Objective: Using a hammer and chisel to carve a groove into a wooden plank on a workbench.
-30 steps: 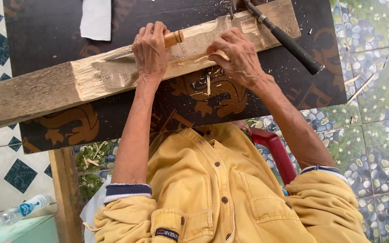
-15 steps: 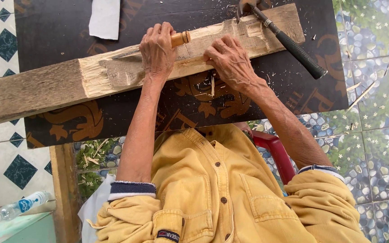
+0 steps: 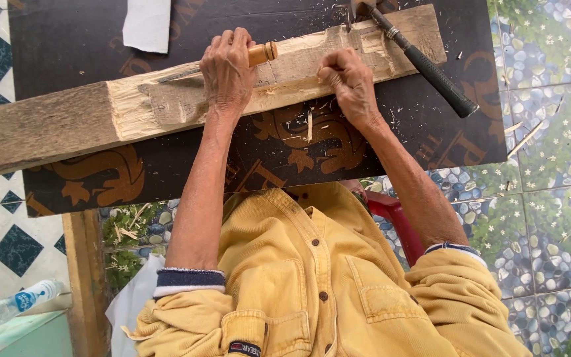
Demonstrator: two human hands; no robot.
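A long wooden plank (image 3: 47, 125) lies slanted across a dark printed board (image 3: 74, 46); its middle is freshly carved and pale. My left hand (image 3: 227, 71) is wrapped around a chisel (image 3: 263, 52) with a light wooden handle. The blade (image 3: 178, 73) lies flat along the carved part and points left. To the right, my right hand (image 3: 348, 82) presses on the plank's near edge with its fingers curled. A hammer (image 3: 424, 63) with a black handle lies across the plank's right end, apart from both hands.
A white sheet (image 3: 147, 23) lies at the board's far edge. Wood shavings are scattered on the board and the pebble-patterned floor (image 3: 550, 165). A red seat edge (image 3: 391, 215) shows under me. A wooden post (image 3: 87, 277), a plastic bottle (image 3: 18, 304) and patterned tiles are at the left.
My right hand's fingers, spread flat on the plank a second ago, have curled in. My left hand keeps the chisel and has shifted slightly along the plank.
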